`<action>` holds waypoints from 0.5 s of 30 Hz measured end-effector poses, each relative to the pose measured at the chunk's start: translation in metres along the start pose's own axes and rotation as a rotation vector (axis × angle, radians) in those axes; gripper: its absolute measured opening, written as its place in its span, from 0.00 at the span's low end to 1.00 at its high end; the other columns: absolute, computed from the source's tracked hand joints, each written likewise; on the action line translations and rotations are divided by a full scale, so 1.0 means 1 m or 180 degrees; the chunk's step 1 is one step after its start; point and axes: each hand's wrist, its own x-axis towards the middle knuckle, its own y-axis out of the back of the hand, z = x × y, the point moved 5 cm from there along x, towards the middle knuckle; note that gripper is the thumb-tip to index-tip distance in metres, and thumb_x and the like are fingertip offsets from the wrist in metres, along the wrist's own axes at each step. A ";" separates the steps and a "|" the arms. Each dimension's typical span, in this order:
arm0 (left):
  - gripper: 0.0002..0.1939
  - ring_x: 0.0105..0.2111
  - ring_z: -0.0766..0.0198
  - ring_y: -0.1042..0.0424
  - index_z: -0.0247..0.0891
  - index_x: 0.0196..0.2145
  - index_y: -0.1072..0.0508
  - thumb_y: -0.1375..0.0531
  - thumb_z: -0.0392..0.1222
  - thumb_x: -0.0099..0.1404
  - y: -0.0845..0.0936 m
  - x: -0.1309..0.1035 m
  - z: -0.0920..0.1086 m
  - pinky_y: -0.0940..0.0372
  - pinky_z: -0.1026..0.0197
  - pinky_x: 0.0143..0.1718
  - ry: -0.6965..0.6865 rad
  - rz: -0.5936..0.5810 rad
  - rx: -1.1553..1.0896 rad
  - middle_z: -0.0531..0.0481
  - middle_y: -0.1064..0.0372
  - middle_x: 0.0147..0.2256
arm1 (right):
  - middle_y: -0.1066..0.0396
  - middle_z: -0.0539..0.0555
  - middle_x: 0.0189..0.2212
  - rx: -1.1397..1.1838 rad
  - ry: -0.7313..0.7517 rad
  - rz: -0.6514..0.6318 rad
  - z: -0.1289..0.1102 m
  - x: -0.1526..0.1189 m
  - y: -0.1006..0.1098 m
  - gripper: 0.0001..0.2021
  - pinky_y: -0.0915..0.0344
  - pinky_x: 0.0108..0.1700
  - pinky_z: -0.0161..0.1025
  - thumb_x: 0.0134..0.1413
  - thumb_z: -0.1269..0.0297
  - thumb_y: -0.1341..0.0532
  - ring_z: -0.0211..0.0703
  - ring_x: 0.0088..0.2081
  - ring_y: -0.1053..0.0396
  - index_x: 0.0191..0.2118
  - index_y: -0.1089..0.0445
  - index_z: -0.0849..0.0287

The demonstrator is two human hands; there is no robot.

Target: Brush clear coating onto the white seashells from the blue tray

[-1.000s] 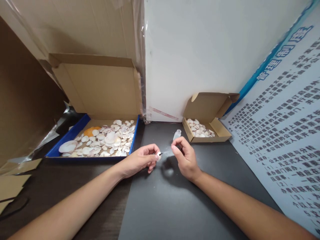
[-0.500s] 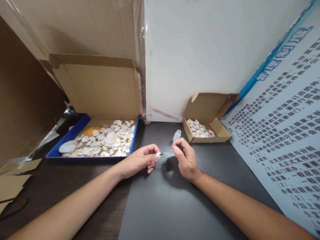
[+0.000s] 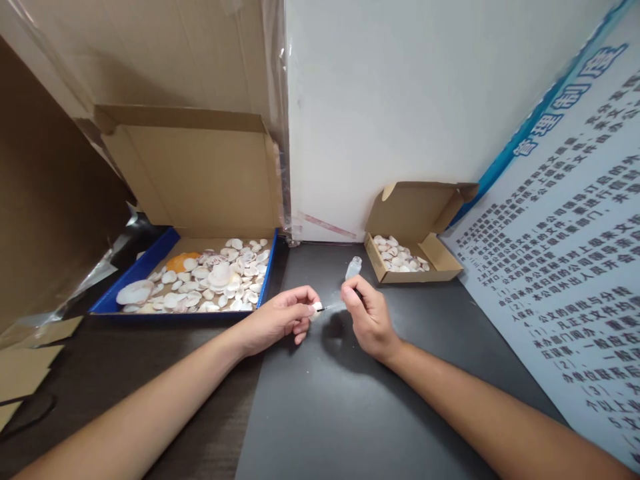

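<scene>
Between the thumb and fingers of my left hand (image 3: 287, 315) is a small white shell (image 3: 317, 307). My right hand (image 3: 367, 317) pinches a thin, clear stick with a dark tip (image 3: 321, 309), which reaches left to the shell. The upper end of the stick is hidden in my fingers. Just behind my right hand stands a small open glass bottle (image 3: 354, 267) with whitish contents. Many shells (image 3: 215, 275) lie in a blue-edged box (image 3: 273, 270) on the left. More shells (image 3: 397, 255) fill part of a small cardboard box (image 3: 445, 262) at the right.
The dark grey mat (image 3: 320, 427) lies under both hands. Cardboard pieces (image 3: 30, 367) are at the far left edge. A white panel (image 3: 380, 100) rises behind the mat, and a printed sheet (image 3: 575, 267) slants along the right side.
The fingers of my right hand have curled a little more around the stick and shifted slightly left. My left hand keeps the shell in nearly the same place. The view has moved slightly.
</scene>
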 end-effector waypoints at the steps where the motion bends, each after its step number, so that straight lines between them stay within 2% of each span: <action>1: 0.12 0.21 0.74 0.46 0.37 0.34 0.36 0.37 0.43 0.59 0.000 0.000 0.000 0.42 0.68 0.22 0.0002 0.0005 -0.0003 0.58 0.45 0.25 | 0.48 0.45 0.20 -0.0013 -0.0003 0.0028 0.000 0.000 0.000 0.14 0.50 0.25 0.31 0.65 0.58 0.49 0.32 0.22 0.49 0.29 0.40 0.58; 5: 0.12 0.20 0.74 0.47 0.37 0.35 0.36 0.37 0.43 0.59 0.001 0.001 -0.001 0.41 0.68 0.22 -0.0010 0.0007 -0.0006 0.57 0.44 0.26 | 0.48 0.45 0.20 -0.0100 -0.0010 0.0105 0.000 0.002 0.001 0.11 0.52 0.24 0.31 0.64 0.59 0.48 0.31 0.21 0.50 0.31 0.39 0.58; 10: 0.12 0.20 0.74 0.47 0.37 0.35 0.37 0.37 0.44 0.60 0.001 0.000 -0.002 0.41 0.68 0.22 -0.0001 -0.0014 0.0031 0.58 0.45 0.25 | 0.48 0.44 0.19 -0.0192 -0.0026 0.0052 -0.002 0.001 -0.001 0.12 0.52 0.23 0.31 0.61 0.60 0.45 0.31 0.20 0.50 0.28 0.39 0.59; 15: 0.12 0.20 0.75 0.46 0.37 0.35 0.37 0.38 0.44 0.60 0.001 0.000 -0.001 0.41 0.68 0.22 -0.0002 0.0017 0.0051 0.57 0.44 0.26 | 0.48 0.45 0.19 -0.0062 -0.0048 0.0006 -0.001 0.000 -0.001 0.12 0.51 0.25 0.31 0.63 0.59 0.46 0.32 0.21 0.49 0.29 0.40 0.59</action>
